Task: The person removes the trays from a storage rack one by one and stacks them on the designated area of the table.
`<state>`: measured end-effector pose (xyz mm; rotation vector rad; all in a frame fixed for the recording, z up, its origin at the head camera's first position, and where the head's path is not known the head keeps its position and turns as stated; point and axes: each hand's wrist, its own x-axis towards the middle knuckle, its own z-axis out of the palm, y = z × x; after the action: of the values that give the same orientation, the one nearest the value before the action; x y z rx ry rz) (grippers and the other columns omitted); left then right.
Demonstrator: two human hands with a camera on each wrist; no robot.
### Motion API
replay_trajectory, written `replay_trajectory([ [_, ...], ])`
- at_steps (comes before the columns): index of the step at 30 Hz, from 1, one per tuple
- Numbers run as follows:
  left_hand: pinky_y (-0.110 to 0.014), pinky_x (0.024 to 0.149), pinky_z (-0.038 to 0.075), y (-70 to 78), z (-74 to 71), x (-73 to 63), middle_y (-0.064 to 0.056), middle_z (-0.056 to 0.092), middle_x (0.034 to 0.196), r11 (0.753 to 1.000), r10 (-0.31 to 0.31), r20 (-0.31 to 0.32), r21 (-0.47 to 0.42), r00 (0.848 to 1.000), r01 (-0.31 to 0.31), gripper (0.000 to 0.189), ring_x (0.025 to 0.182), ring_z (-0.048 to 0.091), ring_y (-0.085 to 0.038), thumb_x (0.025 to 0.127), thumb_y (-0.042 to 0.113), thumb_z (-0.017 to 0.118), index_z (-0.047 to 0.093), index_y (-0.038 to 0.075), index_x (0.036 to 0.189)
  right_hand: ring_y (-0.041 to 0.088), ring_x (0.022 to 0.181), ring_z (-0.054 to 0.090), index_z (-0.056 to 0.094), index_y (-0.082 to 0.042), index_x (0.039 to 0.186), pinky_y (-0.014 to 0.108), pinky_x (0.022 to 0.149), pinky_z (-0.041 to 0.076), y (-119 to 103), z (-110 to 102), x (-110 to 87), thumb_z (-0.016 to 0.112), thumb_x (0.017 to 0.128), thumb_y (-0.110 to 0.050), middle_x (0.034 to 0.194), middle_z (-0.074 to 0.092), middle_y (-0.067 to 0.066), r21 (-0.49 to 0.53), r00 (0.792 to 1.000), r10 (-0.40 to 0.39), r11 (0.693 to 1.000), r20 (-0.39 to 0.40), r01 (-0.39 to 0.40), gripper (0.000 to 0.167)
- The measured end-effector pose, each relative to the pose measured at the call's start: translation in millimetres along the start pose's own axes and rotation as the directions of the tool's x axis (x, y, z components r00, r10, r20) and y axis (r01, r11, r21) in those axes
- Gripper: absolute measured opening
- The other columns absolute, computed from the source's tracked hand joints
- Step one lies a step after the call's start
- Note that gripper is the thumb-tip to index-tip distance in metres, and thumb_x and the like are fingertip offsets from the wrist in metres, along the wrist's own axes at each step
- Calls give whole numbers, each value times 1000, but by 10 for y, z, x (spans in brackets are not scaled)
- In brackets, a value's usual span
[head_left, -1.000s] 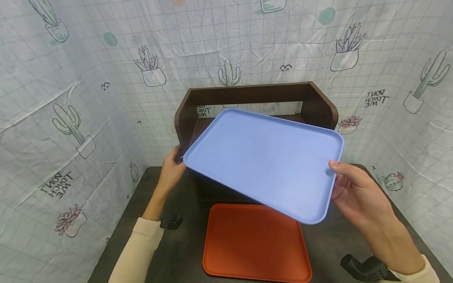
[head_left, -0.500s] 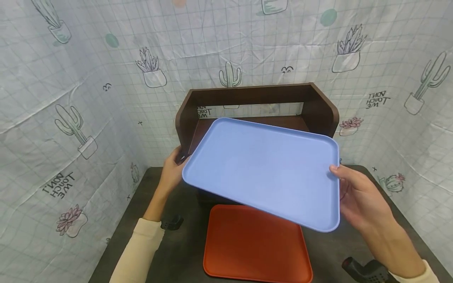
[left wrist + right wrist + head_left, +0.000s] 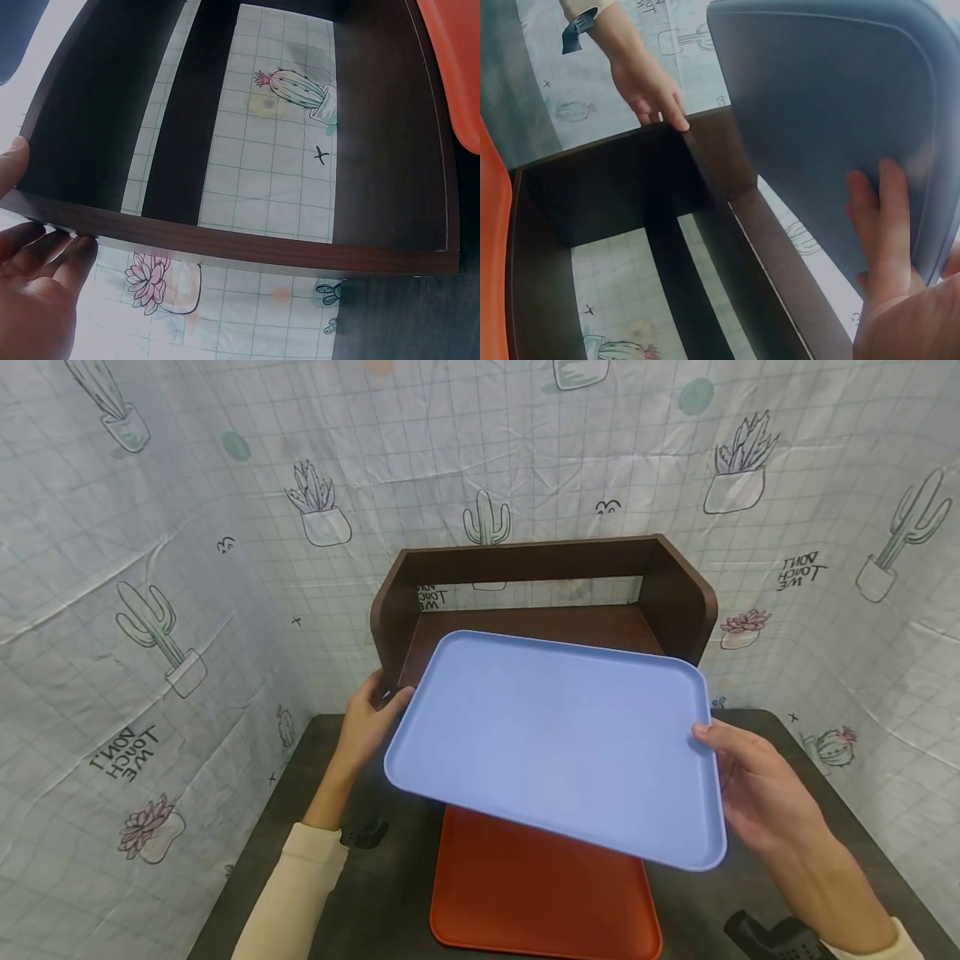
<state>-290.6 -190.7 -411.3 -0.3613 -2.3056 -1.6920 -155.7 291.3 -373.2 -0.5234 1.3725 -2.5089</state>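
1. One thumb of our right hand (image 3: 776, 793) lies on top of the rectangular, round-cornered, plastic-looking light blue tray (image 3: 555, 743); the right wrist view shows fingers along its underside; so the hand is narrow, pinching the tray by its right short edge.
2. Over the last second the light blue tray has come down and nearer to us; it hangs aslant in the air before the dark brown, wood-look shelf unit (image 3: 686, 593), its near right corner lowest in the head view; whether it brushes the shelf unit, we cannot tell.
3. Our left hand (image 3: 367, 718) has stayed at the shelf unit's left side panel, gripping its edge with thumb inside and fingers outside; the thumb tip, covered by the light blue tray a second ago, now shows.
4. More of the shelf unit's upper board is exposed than before; we judge that the right hand alone bears the load while the left steadies the frame.
5. Below, the shallow, rectangular orange-red tray (image 3: 547, 893) lies on the dark table (image 3: 690, 902), untouched; its far edge, partly visible earlier, is now overlapped in the head view; beyond everything hangs the pale, cactus-printed cloth (image 3: 570, 452).
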Motion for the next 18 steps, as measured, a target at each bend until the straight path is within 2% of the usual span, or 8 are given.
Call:
replay_trajectory([
  [9, -52, 122, 47, 22, 4, -6, -20, 55, 157, 1000, 10, -8, 0, 1000, -10, 64, 149, 53, -38, 103, 33, 74, 50, 7, 156, 16, 97, 78, 75, -16, 127, 37, 81, 66, 46, 4, -48, 33, 115, -9, 109, 81, 2, -151, 993, 95, 983, -75, -105, 45],
  [18, -51, 122, 47, -7, 10, 4, -19, 54, 158, 1000, 17, -9, -25, 1000, -17, 64, 149, 52, -36, 102, 31, 76, 51, 8, 156, 17, 94, 79, 77, -19, 122, 39, 80, 66, 132, 8, -87, 37, 114, -10, 104, 82, 2, -185, 980, 146, 968, -135, -170, 42],
])
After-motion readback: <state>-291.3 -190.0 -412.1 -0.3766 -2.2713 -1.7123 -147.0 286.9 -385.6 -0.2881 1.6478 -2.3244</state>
